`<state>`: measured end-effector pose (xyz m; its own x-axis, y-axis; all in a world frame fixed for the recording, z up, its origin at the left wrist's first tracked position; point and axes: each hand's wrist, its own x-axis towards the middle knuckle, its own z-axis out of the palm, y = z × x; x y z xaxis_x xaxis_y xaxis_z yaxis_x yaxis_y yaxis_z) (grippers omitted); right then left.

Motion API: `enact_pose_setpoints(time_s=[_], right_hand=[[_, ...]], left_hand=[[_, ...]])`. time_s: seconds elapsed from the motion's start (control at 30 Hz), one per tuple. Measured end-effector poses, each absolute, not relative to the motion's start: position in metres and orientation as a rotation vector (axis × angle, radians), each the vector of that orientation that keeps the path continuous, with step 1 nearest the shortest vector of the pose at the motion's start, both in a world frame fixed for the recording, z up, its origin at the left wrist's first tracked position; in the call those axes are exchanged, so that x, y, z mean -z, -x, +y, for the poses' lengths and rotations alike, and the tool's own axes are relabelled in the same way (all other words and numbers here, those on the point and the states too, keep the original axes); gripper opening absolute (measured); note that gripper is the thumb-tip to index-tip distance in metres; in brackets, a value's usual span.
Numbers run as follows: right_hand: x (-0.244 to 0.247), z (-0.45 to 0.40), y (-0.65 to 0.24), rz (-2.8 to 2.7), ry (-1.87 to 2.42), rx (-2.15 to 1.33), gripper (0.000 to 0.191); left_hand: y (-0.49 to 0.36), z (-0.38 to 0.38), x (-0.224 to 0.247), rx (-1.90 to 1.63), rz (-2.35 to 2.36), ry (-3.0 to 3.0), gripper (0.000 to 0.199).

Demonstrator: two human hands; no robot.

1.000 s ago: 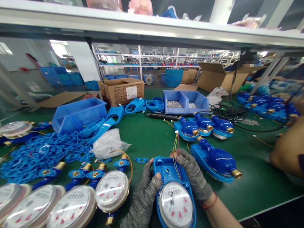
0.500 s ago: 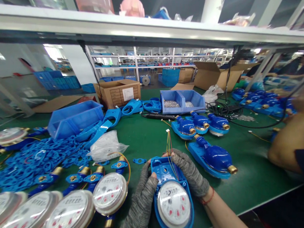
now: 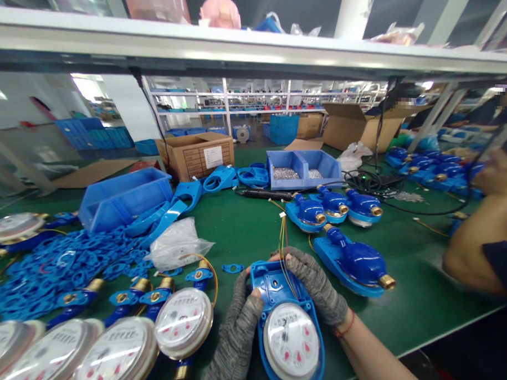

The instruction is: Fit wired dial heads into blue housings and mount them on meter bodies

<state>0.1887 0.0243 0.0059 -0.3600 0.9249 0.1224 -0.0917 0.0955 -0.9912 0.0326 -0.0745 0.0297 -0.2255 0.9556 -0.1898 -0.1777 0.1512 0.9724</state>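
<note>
Up close, the left hand (image 3: 236,338) and right hand (image 3: 317,283), both in grey fingerless gloves, have a narrow, firm hold on a blue housing (image 3: 270,285), one on each side of its open end. The left thumb hooks over the rim, and that looks like the right way to do it: the hollow stays open and in view. The dial (image 3: 291,344) sits toward the body, face up, and nothing covers the glass. Yellow and red wires (image 3: 282,246) rise out of the housing past the right hand's fingers, kept well clear of the rim, which looks good for avoiding a pinch. Just left, a row of bare meters (image 3: 183,323) lines up, with a loose heap of blue gaskets (image 3: 46,277) and a plastic bag (image 3: 179,245) beyond. To the right lies a finished blue meter (image 3: 353,265). Farther out, a blue bin of screws (image 3: 299,169) sits on the green mat, and a co-worker's arm (image 3: 471,258) works at the right edge.
</note>
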Motion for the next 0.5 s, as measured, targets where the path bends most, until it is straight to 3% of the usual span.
enact_pose_setpoints(time_s=[0.33,0.5], right_hand=[[0.001,0.020,-0.190,-1.405,0.902,-1.337,0.037],[-0.004,0.017,-0.191,-1.419,0.909,-1.239,0.045]], left_hand=[[-0.034,-0.071,-0.019,-1.283,1.284,-0.833,0.057],[-0.034,-0.070,-0.018,-1.290,1.269,-0.810,0.056]])
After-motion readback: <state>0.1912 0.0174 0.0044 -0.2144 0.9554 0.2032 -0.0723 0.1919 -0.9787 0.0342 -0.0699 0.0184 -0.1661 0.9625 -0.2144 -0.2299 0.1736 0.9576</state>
